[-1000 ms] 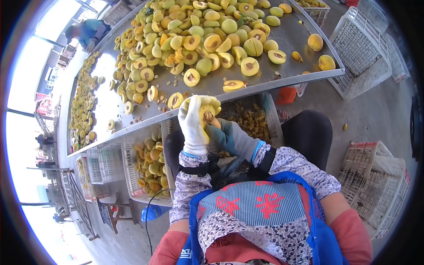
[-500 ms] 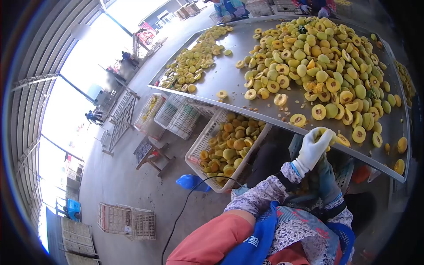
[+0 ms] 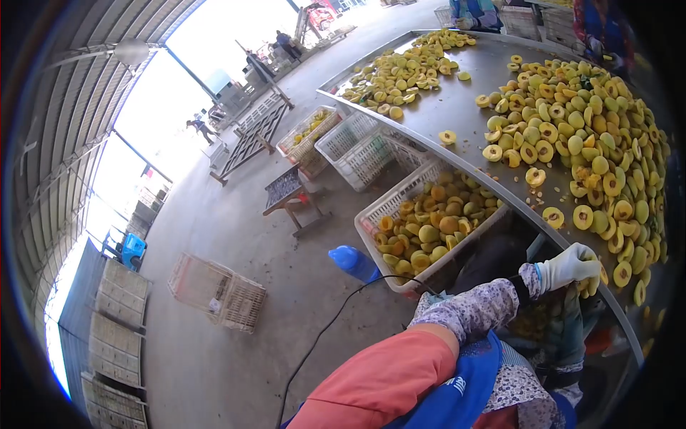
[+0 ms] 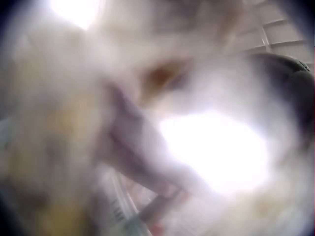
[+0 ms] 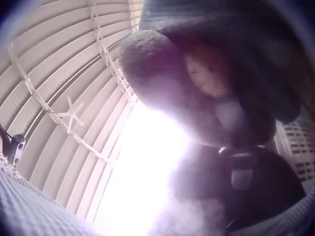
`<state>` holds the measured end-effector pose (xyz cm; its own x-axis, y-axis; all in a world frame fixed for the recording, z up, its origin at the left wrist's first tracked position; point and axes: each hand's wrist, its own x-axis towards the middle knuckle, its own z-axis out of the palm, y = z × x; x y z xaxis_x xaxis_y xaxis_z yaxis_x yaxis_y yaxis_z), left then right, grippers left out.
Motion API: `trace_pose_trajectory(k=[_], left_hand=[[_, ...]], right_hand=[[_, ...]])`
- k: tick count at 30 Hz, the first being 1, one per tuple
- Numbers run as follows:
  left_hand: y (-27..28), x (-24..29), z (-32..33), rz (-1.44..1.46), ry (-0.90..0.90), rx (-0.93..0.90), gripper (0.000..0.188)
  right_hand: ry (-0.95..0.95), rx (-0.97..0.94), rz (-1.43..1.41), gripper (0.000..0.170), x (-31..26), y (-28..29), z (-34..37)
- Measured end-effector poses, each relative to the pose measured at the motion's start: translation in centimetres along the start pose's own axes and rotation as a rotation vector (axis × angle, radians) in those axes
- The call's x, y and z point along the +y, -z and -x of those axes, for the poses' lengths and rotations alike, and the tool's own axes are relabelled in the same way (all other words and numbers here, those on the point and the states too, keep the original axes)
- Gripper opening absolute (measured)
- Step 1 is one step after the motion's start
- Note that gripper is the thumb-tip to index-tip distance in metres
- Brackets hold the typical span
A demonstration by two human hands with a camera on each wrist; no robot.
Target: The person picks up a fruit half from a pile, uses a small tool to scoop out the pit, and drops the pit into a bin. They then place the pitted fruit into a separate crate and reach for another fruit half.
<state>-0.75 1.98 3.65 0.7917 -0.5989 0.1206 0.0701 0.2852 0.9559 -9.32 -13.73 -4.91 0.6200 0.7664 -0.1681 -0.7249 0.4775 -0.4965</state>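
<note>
In the head view my left hand [image 3: 569, 267], in a white glove, is bent over at the table's near edge. Its curled, yellow-stained fingers are round a peach [image 3: 589, 287], mostly hidden by the glove. Just below it is my right hand [image 3: 569, 323] in a dark grey-blue glove, partly in shadow. The right wrist view shows that glove's fingers [image 5: 162, 83] curled about a tan-brown, round-ended thing [image 5: 209, 73], whose kind I cannot tell. Glare and blur fill the left wrist view. Halved peaches [image 3: 582, 217] lie on the metal table [image 3: 468, 118] beyond my hands.
Under the table edge stands a white crate [image 3: 371, 214] full of peach halves, with emptier crates [image 3: 357, 146] behind it. A blue plastic thing [image 3: 354, 262], a black cable [image 3: 321, 332], a small stool [image 3: 284, 189] and a floor crate [image 3: 221, 293] are to the left.
The head view has swung left, so table and hands shift right in it. My hands stay together at the edge; the peach in the left hand, plain earlier, is now mostly covered.
</note>
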Motion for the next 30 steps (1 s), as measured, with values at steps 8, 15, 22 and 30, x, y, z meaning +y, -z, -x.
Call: trace_pose_trajectory(k=[8,15,22,30], left_hand=[[0.3,-2.0,0.0,0.48,0.151,0.253,0.031],[4.2,3.8,2.1,0.258,-0.062,0.659,0.031],[15.6,7.6,5.9,-1.553,0.095,1.081,0.053],[10.1,2.4,-5.0,-1.619,0.377,0.232,0.058]], right_hand=[[0.808,0.73,1.069,0.031,3.8,0.2,-2.9],[0.013,1.068,1.647,0.032,2.4,-0.2,-0.8],[0.432,1.139,1.486,0.034,1.4,-2.6,-1.1],[0.426,1.122,1.439,0.033,0.2,-3.1,-1.8]])
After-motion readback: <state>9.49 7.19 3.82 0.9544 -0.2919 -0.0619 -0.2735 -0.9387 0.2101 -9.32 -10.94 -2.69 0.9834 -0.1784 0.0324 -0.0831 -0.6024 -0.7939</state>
